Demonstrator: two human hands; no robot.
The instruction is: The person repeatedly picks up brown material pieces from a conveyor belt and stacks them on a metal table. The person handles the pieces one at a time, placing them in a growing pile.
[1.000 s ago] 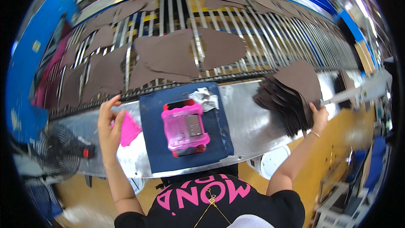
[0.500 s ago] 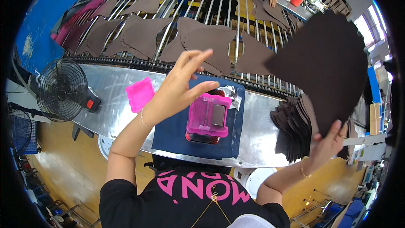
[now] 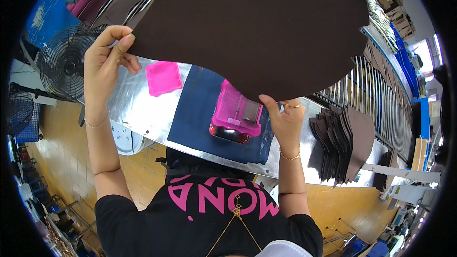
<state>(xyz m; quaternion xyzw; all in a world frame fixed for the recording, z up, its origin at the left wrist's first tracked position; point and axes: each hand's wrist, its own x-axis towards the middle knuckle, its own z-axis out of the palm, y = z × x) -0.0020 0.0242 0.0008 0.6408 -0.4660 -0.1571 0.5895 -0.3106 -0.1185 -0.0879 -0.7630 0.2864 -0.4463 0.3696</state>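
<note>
A large dark brown cut sheet [image 3: 257, 28], like leather, is held up between my two hands and hides much of the rack behind it. My left hand [image 3: 110, 57] pinches its left corner between thumb and fingers. With thumb on the near face, my right hand [image 3: 285, 119] grips its lower edge. Below the sheet, a pink tray [image 3: 233, 114] with a small grey block in it rests on a dark red patterned object [image 3: 229, 134]. These sit on a dark blue mat [image 3: 190, 119]. To the right lies a fanned stack of brown pieces [image 3: 340, 143].
A pink square dish [image 3: 164, 78] lies on the metal table [image 3: 133, 100], left of the mat. A black fan [image 3: 69, 64] stands at the far left. Behind the table runs a rack of metal bars [image 3: 371, 95] bearing brown pieces. A white bar [image 3: 402, 172] juts in at the right.
The brown sheet has come from the right to in front of me, above the mat. My left hand, empty before, has moved left and closed on its corner; my right hand moved left with it.
</note>
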